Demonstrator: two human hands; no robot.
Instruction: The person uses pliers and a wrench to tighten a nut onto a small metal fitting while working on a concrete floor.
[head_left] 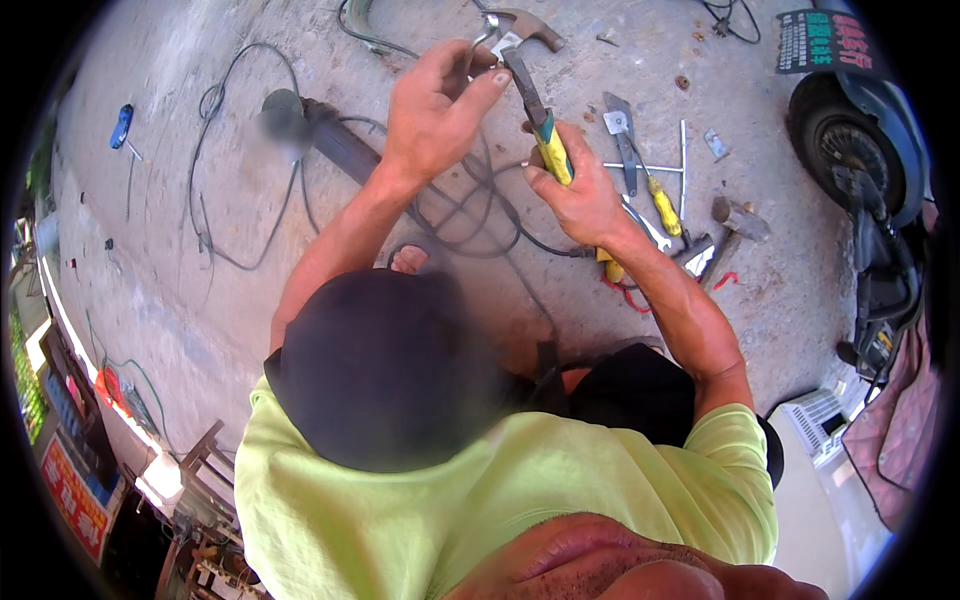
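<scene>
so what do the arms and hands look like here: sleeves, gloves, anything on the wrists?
Short lime-green T-shirt sleeves; both arms bare below them. Left hand and right hand ungloved, with no watch, band or ring visible. No cables or markings.

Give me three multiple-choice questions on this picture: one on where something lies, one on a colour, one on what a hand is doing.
1. The yellow-handled screwdriver lies
A. on the concrete ground, to the right of the right hand
B. on the scooter
C. in the left hand

2. The hammer has a grip coloured
A. red
B. yellow and green
C. plain black

3. The right hand is
A. open and flat on the ground
B. holding a cable
C. closed round the hammer's handle

Answers:
1. A, as it rests among loose tools on the ground.
2. B, as both colours show above the fist.
3. C, while the left hand is at the hammer's head.
</scene>
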